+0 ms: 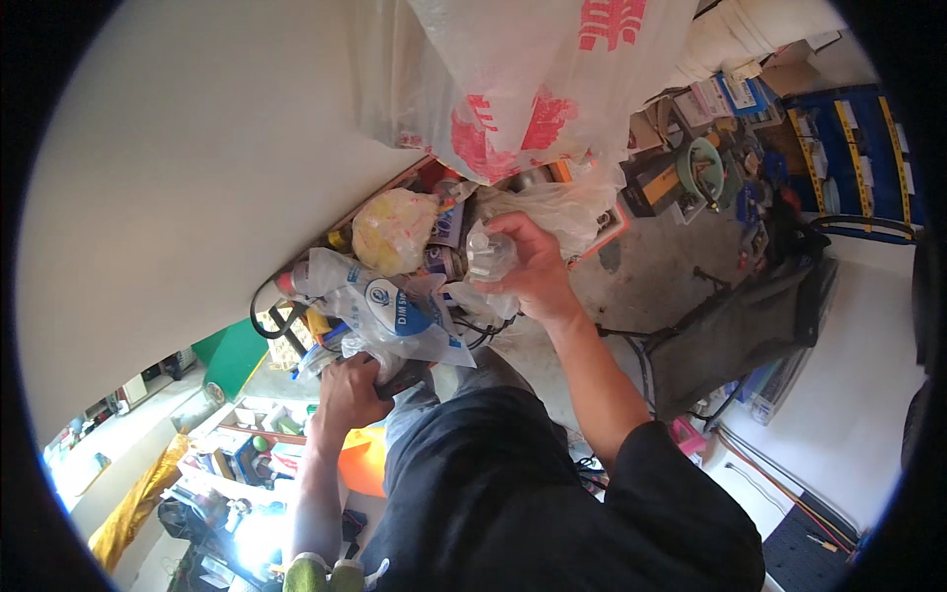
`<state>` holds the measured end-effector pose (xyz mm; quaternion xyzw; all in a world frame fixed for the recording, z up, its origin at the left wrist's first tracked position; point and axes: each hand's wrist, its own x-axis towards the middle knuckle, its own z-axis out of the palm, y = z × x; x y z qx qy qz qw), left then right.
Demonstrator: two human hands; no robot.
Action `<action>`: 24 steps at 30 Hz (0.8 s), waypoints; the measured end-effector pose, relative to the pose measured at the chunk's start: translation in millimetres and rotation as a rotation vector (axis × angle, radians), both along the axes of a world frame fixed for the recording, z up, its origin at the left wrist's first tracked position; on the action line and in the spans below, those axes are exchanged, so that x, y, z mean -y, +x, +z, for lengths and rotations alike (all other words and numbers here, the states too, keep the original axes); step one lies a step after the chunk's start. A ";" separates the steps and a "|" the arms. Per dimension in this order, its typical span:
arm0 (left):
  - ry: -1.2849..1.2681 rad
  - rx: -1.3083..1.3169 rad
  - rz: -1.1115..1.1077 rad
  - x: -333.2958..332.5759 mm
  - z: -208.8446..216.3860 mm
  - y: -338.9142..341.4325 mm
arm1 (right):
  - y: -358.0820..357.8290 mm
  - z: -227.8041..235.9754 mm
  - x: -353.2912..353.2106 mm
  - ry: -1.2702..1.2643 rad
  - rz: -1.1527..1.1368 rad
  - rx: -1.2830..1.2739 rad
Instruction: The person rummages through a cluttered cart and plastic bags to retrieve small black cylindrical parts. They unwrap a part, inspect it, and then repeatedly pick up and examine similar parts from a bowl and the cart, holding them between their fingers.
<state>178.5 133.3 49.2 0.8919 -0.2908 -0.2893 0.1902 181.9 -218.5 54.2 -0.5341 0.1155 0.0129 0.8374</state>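
In the head view, the only one we have, we see the right hand grasping a clear plastic container between thumb and fingers, above a crowded heap in front of our body. We judge the pick-up done: the container is in the grasp. What is left, as far as we can tell, is its setting-down; the things beneath lie jumbled. The left hand is curled beside a dark object, just below the blue-printed bag; we cannot tell whether it grips anything.

We count one clear container, one dark object, one blue-printed bag, one yellowish bag, one large red-printed bag overhead and one pale green basin farther right. The cans overlap too much for us to number.
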 end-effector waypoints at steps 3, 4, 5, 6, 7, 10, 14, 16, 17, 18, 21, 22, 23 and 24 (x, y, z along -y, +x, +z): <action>0.005 0.009 -0.002 0.3 1.5 0.6 | 12.8 -6.1 -13.4 -0.116 0.045 -0.001; 0.019 0.013 -0.003 0.1 3.3 1.2 | 20.6 -11.5 -20.8 -0.174 0.059 -0.005; 0.030 0.014 -0.002 0.9 4.2 -0.5 | 28.9 -24.7 -30.0 -0.503 0.102 0.084; 0.019 0.011 -0.012 3.9 1.9 1.0 | 32.7 -43.7 -45.3 -0.770 0.151 0.020; 0.008 0.009 -0.021 5.2 -1.2 2.5 | 39.2 -64.4 -64.1 -1.034 0.202 -0.051; -0.032 0.032 0.002 2.5 -8.3 2.0 | 53.6 -87.2 -94.8 -1.273 0.232 -0.069; -0.003 0.008 0.010 -1.2 -2.0 -0.9 | 80.6 -118.2 -42.5 -1.508 0.494 0.231; -0.011 0.013 0.013 -2.2 -1.3 -1.1 | 95.7 -113.8 -12.3 -1.588 0.222 0.044; -0.017 0.024 0.016 -3.7 -1.6 -2.6 | 104.4 -116.1 1.9 -1.645 0.132 -0.014; -0.027 0.033 0.011 -3.3 -2.4 -2.1 | 110.7 -135.1 19.4 -1.741 0.207 -0.025; -0.027 0.030 -0.014 -2.5 -3.9 2.2 | 124.4 -185.0 55.4 -1.930 0.451 -0.047; -0.028 0.031 -0.013 -2.2 -4.4 3.3 | 128.0 -193.1 56.4 -1.974 0.455 -0.030; -0.028 0.028 -0.011 -2.9 -3.7 3.3 | 130.5 -199.1 47.8 -2.001 0.296 0.023; -0.029 0.026 -0.012 -3.5 -3.2 2.9 | 130.3 -203.7 42.7 -1.983 0.259 -0.004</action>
